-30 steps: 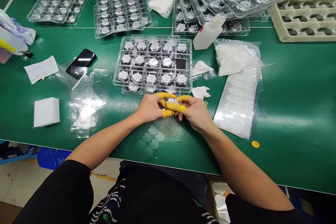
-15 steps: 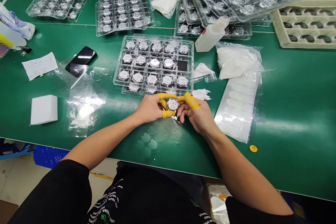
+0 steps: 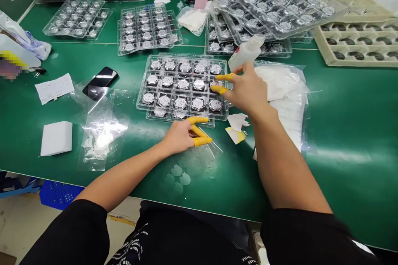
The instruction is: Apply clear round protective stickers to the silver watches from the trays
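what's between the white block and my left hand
In the head view, clear plastic film lies between the white block and your left hand, with green tabletop showing on either side.

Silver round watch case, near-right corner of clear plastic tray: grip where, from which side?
Probably opposite rim edges of the watch case, from above, near side: it lies flat, walled in by the tray; the right hand is just behind.

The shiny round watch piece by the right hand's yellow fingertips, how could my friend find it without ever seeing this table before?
On the green table, find the clear tray just beyond the left hand. Follow its middle row to the right end. That watch piece is the tray's only one partly hidden by yellow-covered fingers.
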`<state>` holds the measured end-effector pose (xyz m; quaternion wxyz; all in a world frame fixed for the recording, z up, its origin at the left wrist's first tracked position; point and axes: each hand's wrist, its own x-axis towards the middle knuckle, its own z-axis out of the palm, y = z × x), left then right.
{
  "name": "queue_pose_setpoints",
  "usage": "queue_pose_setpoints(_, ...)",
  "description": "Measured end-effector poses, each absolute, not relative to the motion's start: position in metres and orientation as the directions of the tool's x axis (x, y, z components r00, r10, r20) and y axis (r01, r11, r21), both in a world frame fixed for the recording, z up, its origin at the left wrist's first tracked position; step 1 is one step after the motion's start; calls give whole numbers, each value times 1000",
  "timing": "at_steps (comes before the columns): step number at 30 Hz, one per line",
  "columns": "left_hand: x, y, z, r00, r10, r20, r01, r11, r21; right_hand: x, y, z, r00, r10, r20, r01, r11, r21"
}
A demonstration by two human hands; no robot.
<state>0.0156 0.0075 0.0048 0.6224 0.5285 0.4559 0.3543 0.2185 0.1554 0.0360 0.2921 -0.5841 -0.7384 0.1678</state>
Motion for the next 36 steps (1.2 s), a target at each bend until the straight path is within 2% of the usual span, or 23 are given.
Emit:
queue_pose_setpoints(3,16,7,5,330,923,-196,55,188,981,195,151,36,-160,946,280,806,289,-517)
queue_pose_setpoints(8,16,7,6,318,929,-189,79,172,982,166,163,19,-213,946,245,783,315,-536)
queue_pose_setpoints(12,16,8,7,312,931,-192,88,173,981,162,169,29,-276,949,151,749,311,-586)
queue_pose_setpoints(16,16,8,8,296,938,-178,59,168,984,164,138,53,-123,984,125,663,176,-728)
queue_pose_setpoints(18,16,7,9,283,942,-180,36,178,983,169,104,59,-65,994,91,499,112,-859)
queue_pose_setpoints(20,16,5,8,272,946,-176,8,181,983,177,64,58,-80,996,-34,317,-6,-948)
queue_pose_setpoints(23,16,2,7,267,955,-128,21,127,992,189,17,47,-120,957,-265,175,-242,-954)
queue_pose_setpoints(26,16,0,6,289,953,-96,93,72,993,197,3,38,-153,920,-362,67,-356,-932)
queue_pose_setpoints(32,15,3,8,302,945,-124,73,106,992,196,13,30,-218,920,-325,59,-320,-946)
queue_pose_setpoints(34,15,4,8,294,945,-144,73,128,989,202,15,29,-220,929,-298,129,-275,-953)
queue_pose_setpoints(36,15,4,8,280,945,-169,51,161,986,219,20,29,-100,982,-160,299,-124,-946)
